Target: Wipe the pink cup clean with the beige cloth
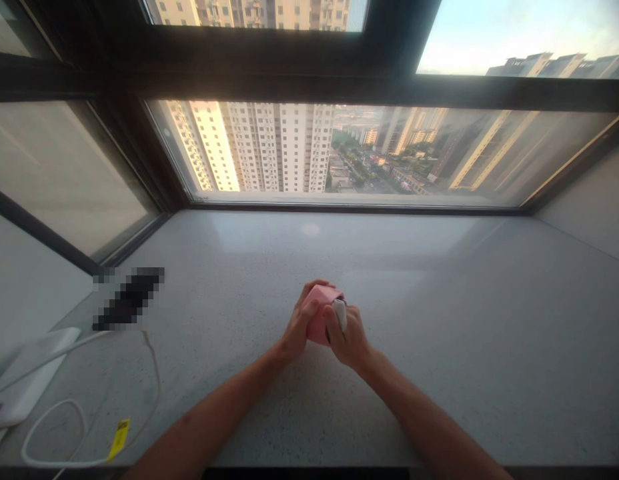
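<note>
Over the middle of the windowsill, my left hand (295, 330) is wrapped round the left side of a small pink object (317, 328) with angular, faceted sides. Its exact kind does not show. A dark opening or edge is visible at its right side. My right hand (353, 340) is closed on a short white handle-like piece (341, 313) at that same side, with the thumb lying along it. Fingers cover much of both things, so I cannot tell whether the white piece is joined to the pink one.
At left on the speckled grey sill (464, 347) lie a white flat device (37, 373), a white cable (157, 380) with a yellow tag (119, 438), and a dark pixelated item (132, 297). Dark window frames (339, 209) border the sill at the back; tall buildings stand outside.
</note>
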Tool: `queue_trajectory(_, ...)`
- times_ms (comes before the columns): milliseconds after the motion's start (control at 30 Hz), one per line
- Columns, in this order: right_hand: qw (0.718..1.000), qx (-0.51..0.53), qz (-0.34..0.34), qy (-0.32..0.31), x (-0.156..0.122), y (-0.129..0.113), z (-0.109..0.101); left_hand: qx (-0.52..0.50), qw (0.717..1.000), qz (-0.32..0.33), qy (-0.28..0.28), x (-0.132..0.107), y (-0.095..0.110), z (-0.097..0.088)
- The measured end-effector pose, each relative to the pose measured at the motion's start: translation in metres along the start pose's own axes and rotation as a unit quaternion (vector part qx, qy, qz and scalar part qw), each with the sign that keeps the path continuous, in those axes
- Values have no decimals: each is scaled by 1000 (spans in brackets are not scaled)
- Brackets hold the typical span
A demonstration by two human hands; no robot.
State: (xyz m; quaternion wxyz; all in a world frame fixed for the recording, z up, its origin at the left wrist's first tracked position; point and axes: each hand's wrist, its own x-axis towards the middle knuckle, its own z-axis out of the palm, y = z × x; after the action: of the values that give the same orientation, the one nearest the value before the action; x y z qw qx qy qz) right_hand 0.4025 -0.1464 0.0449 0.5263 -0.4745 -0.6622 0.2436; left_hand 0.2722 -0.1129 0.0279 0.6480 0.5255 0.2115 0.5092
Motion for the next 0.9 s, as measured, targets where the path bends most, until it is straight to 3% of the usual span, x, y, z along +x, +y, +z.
queue_trajectory(67,999,26,42,23,2,-1,0,7,1000,-3,-4,-1,-1,-3)
queue_trajectory(133,984,102,135,60,5,-4,2,59,997,48,-22,-2,-3,-10)
queue_trajectory(200,942,208,239,109,9,-8,5,153,974,152,-64,-2,-5,-18)
queue_trajectory(267,898,288,302,143,10,-9,7,236,935,243,-107,-2,-7,-22)
queue_trajectory(333,901,284,291,151,8,-9,8,236,933,254,-100,-3,-8,-20)
queue_trajectory(400,942,212,228,124,5,-8,7,153,971,174,-58,-4,-11,-15)
queue_trajectory(467,967,149,187,89,3,-6,6,84,992,91,-14,-6,-13,-10)
queue_trajectory(533,961,151,213,92,4,-6,6,123,985,117,-1,-5,-13,-9)
queue_trajectory(633,926,208,274,153,7,-8,7,234,941,245,-21,-3,-11,-11)
queue_trajectory(667,926,211,272,156,8,-9,8,229,943,241,-27,-2,-10,-11)
queue_trajectory(800,966,144,197,86,6,-9,9,96,992,77,-5,-4,-11,-11)
queue_trajectory(833,966,143,201,79,6,-8,8,106,991,85,-3,-4,-11,-12)
queue_trajectory(900,949,174,243,103,7,-8,9,177,968,177,-14,-4,-11,-15)
